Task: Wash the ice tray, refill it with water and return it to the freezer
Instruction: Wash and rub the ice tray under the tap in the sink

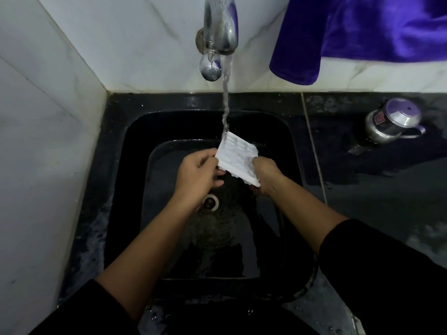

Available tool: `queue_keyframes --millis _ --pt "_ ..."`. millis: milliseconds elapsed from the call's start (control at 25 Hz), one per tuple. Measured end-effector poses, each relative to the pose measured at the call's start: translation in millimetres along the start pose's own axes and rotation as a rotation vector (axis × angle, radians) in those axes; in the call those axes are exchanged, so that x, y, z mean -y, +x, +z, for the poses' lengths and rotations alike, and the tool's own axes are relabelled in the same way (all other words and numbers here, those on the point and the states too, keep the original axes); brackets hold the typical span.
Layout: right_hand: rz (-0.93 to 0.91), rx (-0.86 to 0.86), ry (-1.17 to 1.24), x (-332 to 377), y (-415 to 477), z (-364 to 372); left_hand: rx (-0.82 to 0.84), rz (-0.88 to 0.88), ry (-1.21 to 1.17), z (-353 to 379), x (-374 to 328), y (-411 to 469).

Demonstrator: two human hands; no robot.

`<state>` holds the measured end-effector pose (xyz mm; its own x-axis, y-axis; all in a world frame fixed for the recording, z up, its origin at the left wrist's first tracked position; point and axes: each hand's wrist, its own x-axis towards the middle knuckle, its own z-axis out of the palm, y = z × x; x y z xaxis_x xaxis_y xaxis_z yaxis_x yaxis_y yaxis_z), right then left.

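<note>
White plastic ice tray (pixel 238 157) over black sink (pixel 113 165), clear of its walls
Long axis ran left-right, cells seemingly up; left hand (pixel 200 170), right hand (pixel 264 175) gripped its ends.

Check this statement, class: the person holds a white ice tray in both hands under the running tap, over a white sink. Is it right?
No. The head view shows the sink is black, not white. The rest stands: the left hand and right hand hold the white ice tray under the running tap.
</note>
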<state>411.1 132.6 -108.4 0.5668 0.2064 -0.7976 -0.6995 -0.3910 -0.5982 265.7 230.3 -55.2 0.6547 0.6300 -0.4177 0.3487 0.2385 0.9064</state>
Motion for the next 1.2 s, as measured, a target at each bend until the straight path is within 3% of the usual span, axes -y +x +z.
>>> queue_keyframes --millis 360,560,760,1000,1200 --pt "-0.288 -0.024 -0.185 -12.5 -12.9 -14.9 0.002 -0.086 0.0 -9.3 2.2 9.5" --pt "-0.55 0.006 -0.347 -26.6 -43.9 -31.2 -0.135 -0.034 0.0 -4.0 13.7 20.5" --pt "-0.7 0.042 -0.426 -39.9 -60.7 -49.6 -0.221 0.049 0.021 9.6 24.2 34.8" --pt "-0.805 0.089 -0.553 -45.3 -60.6 -67.5 -0.183 0.002 -0.201 15.4 11.2 45.2" --pt "-0.865 0.189 -0.686 -37.6 -49.0 -66.2 -0.055 0.068 0.004 -15.0 4.1 47.0"
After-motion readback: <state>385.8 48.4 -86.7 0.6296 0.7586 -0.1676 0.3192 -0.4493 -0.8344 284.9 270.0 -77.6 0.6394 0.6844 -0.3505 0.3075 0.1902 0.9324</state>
